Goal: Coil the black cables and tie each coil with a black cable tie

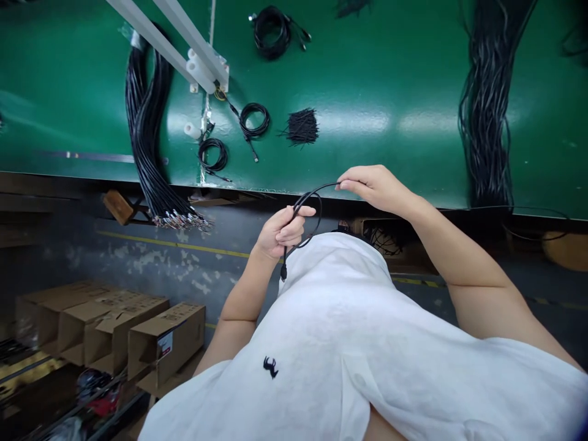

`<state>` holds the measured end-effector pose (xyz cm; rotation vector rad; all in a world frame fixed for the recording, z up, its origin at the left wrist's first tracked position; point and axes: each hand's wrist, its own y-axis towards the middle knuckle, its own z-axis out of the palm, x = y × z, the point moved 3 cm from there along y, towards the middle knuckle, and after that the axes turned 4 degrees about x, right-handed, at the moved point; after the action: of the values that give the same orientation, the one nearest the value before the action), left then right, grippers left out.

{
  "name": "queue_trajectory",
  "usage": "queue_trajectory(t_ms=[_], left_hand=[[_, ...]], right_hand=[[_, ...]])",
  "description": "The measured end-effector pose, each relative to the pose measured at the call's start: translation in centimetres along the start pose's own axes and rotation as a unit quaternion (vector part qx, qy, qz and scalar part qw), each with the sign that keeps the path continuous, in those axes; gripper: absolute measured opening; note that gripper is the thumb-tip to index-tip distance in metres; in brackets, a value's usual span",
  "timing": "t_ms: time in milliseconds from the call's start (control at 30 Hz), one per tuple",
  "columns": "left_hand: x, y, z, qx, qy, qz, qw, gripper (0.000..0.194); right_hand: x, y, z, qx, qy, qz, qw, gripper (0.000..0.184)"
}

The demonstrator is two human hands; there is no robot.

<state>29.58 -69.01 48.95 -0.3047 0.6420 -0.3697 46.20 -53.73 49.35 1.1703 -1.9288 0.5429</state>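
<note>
Two-handed hold on a partly looped black cable

Both bare hands of the person are raised at the near edge of a green tabletop (390,79), in front of the white shirt (340,318). The left hand (282,233) holds the black cable (320,214) in curled fingers, its index finger extended toward the right hand; a dark connector (283,272) hangs below the fist. The right hand (374,187) pinches the same cable narrowly between thumb and fingertips, and the cable arches between the two hands, with a loop beside the left.

On the tabletop, beyond the hands, lies a small pile of short black ties (303,126). To its left are two small coiled cables (255,120), near white posts (197,37); a larger coiled cable (272,33) lies farther back. At far left, a thick cable bundle (149,122) extends past the near edge, its ends showing pale and reddish tips. A second long bundle (489,110) lies at right. Open cardboard boxes (184,343) stand at lower left.
</note>
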Motion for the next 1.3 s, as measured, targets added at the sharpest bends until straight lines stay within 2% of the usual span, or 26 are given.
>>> queue_trajectory(t_ms=[100,167,200,300,333,367,400,433,467,533,567,633,700,767,833,967,1033,1167,1233,1300], left_hand=[[0.7,0.4,0.0,-0.054,-0.017,-0.069,0.996,0.048],[0.6,0.0,0.1,-0.08,-0.026,-0.086,0.993,0.054],[0.1,-0.4,0.0,-0.089,-0.028,-0.07,0.993,0.056],[-3.2,-2.7,-0.8,-0.11,-0.021,0.081,0.99,0.053],[-4.4,-3.5,-1.2,-0.114,-0.017,0.138,0.984,0.049],[-5.5,-4.2,-1.6,-0.116,-0.014,0.183,0.976,0.044],[-6.1,-4.5,-2.0,-0.118,-0.009,0.208,0.971,0.04],[-6.3,-4.4,-2.4,-0.119,0.001,0.207,0.971,0.038],[-6.0,-3.9,-2.7,-0.122,0.017,0.189,0.974,0.036],[-4.4,-1.9,-3.1,-0.132,0.075,0.123,0.981,0.034],[-3.2,-0.8,-3.2,-0.135,0.111,0.085,0.981,0.035],[-0.6,0.9,-3.2,-0.119,0.17,0.02,0.978,0.041],[1.6,1.4,-2.7,-0.054,0.199,-0.052,0.977,0.049],[2.9,1.0,-2.0,0.024,0.187,-0.106,0.976,0.049],[3.0,0.4,-1.5,0.061,0.142,-0.128,0.98,0.043],[2.2,0.4,-1.0,0.021,0.049,-0.134,0.99,0.04],[2.1,0.8,-0.8,0.001,0.026,-0.133,0.991,0.042],[2.8,1.3,-0.4,0.001,0.019,-0.153,0.988,0.043],[3.0,0.9,-0.6,0.005,0.018,-0.169,0.985,0.045],[2.2,0.0,-1.2,0.017,0.007,-0.136,0.991,0.045]], right_hand=[[-1.1,0.2,0.5,-0.013,0.023,0.009,1.0,0.041],[-3.6,0.2,0.8,-0.019,0.04,0.023,0.999,0.041],[-5.5,-0.1,0.9,-0.025,0.045,0.038,0.998,0.041],[-12.2,-3.0,1.7,-0.076,0.014,0.134,0.988,0.041],[-14.0,-4.5,2.2,-0.092,-0.017,0.179,0.979,0.041],[-15.0,-6.1,3.0,-0.079,-0.051,0.213,0.972,0.04],[-15.0,-7.5,4.1,-0.036,-0.08,0.217,0.972,0.039],[-14.1,-8.6,5.3,0.021,-0.096,0.19,0.977,0.037],[-12.2,-9.5,6.6,0.087,-0.093,0.128,0.984,0.036],[-6.7,-10.1,8.0,0.153,-0.062,0.002,0.986,0.035],[-3.7,-9.8,8.1,0.167,-0.043,-0.051,0.984,0.036],[1.0,-7.9,7.0,0.162,-0.004,-0.106,0.981,0.04],[3.0,-5.2,4.9,0.126,0.04,-0.107,0.985,0.042],[2.7,-3.0,2.9,0.086,0.084,-0.08,0.99,0.04],[1.3,-1.8,1.9,0.069,0.12,-0.051,0.989,0.038],[-0.4,-1.9,2.4,0.073,0.175,-0.013,0.982,0.039],[-0.2,-2.1,2.9,0.065,0.189,0.003,0.98,0.04],[0.0,-1.3,3.2,0.057,0.201,0.003,0.978,0.04],[-1.6,-0.8,3.2,0.045,0.198,0.001,0.979,0.039],[-5.1,-1.1,3.2,0.013,0.17,0.021,0.985,0.04]])
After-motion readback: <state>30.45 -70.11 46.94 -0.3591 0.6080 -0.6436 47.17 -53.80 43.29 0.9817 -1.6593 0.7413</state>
